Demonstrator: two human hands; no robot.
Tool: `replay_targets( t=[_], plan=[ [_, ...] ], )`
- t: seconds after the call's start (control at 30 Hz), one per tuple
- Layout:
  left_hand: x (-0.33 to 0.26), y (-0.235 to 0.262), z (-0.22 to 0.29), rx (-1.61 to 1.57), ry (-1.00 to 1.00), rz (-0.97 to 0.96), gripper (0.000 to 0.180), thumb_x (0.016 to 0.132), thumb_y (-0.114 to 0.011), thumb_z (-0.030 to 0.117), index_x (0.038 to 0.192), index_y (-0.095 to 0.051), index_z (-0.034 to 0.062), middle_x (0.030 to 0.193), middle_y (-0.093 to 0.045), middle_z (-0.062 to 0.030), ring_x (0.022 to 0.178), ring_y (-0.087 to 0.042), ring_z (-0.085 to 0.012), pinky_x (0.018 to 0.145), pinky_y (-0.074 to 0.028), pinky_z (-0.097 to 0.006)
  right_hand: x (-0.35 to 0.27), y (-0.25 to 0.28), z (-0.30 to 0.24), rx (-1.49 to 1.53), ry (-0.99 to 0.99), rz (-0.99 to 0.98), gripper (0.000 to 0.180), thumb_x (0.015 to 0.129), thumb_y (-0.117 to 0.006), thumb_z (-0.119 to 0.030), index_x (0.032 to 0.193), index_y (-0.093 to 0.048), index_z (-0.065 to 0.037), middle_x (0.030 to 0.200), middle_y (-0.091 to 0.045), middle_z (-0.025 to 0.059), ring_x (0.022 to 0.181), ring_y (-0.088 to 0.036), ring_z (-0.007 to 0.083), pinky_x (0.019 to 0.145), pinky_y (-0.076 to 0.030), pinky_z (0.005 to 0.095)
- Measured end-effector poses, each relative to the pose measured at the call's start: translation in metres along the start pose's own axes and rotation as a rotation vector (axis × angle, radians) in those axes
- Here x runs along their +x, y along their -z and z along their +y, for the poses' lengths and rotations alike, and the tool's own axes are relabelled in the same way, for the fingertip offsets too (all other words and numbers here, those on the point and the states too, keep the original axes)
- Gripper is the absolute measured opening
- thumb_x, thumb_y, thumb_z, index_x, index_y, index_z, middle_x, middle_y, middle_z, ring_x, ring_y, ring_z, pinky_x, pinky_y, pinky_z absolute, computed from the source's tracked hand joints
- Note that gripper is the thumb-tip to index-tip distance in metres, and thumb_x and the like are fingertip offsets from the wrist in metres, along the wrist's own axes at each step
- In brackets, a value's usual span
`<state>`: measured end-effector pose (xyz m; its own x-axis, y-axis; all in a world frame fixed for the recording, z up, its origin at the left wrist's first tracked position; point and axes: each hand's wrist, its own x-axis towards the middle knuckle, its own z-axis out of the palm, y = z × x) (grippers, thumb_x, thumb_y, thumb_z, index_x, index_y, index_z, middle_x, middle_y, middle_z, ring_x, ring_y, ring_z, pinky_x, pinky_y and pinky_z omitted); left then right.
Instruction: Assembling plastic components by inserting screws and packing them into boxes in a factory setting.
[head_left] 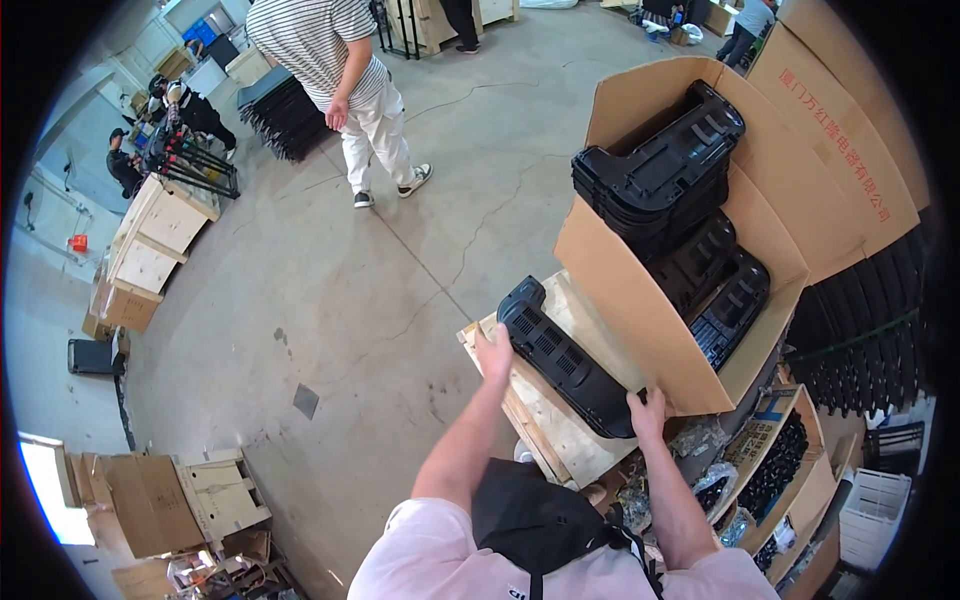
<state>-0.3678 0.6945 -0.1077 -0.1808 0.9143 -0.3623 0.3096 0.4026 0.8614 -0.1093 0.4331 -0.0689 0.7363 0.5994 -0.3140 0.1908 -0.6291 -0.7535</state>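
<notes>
A long black plastic housing (568, 362) with rows of vent slots lies over a light wooden crate top (590, 310) in front of me. Its far left end is in the grip of my left hand (493, 352). My right hand (648, 412) grips the near right end, close to the wall of an open cardboard box (640, 300). Inside that box, similar black plastic housings (665, 160) are stacked in a tall pile, and more lie lower down at its near end (735, 310). The undersides of both hands are hidden.
Right of me, a wooden bin (800, 440) holds small black parts, beside a white plastic crate (870, 520). Black curved parts (860, 330) are stacked behind the box. A person in a striped shirt (320, 50) stands ahead on the concrete floor; other people work farther off.
</notes>
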Motion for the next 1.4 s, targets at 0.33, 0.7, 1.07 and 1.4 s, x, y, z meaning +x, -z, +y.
replay_targets(
  t=[0.33,0.7,1.07,1.4],
  plan=[
    [0.087,-0.026,0.065,0.662,-0.092,-0.474,0.086,0.092,-0.066,0.055,0.153,-0.046,-0.0019,0.141,-0.062,-0.0291,0.127,-0.065,-0.0392,0.102,-0.054,-0.045,-0.031,-0.001,0.03,0.547,-0.748,-0.029,0.086,0.094,-0.073,-0.031,0.162,-0.026,-0.007,0.166,-0.035,0.0144,0.148,-0.038,0.0411,0.112,-0.034,0.0714],
    [0.07,0.001,0.086,0.508,0.099,-0.616,0.072,0.097,-0.071,0.037,0.156,-0.041,0.008,0.141,-0.062,-0.0255,0.12,-0.067,-0.0439,0.097,-0.055,-0.062,-0.03,-0.022,0.037,0.541,-0.743,-0.101,0.079,0.085,-0.077,-0.022,0.155,-0.04,-0.02,0.155,-0.05,0.0167,0.134,-0.053,0.0475,0.095,-0.042,0.0787],
    [0.109,-0.016,0.061,0.301,0.123,-0.569,0.05,0.101,-0.068,0.026,0.144,-0.053,0.0039,0.114,-0.071,-0.0136,0.09,-0.073,-0.0305,0.073,-0.063,-0.052,-0.038,-0.038,0.015,0.539,-0.719,0.092,0.059,0.085,-0.071,0.001,0.138,-0.049,-0.01,0.135,-0.057,0.0166,0.119,-0.063,0.0419,0.084,-0.061,0.0664],
    [0.068,-0.027,0.054,0.382,0.154,-0.329,0.091,0.092,-0.076,0.04,0.161,-0.031,0.0019,0.151,-0.053,-0.0222,0.132,-0.058,-0.034,0.105,-0.05,-0.049,-0.035,0.0,-0.001,-0.281,-0.25,0.29,0.074,0.08,-0.082,-0.015,0.145,-0.051,0.001,0.142,-0.059,0.0252,0.13,-0.059,0.04,0.115,-0.044,0.0433]
  ],
)
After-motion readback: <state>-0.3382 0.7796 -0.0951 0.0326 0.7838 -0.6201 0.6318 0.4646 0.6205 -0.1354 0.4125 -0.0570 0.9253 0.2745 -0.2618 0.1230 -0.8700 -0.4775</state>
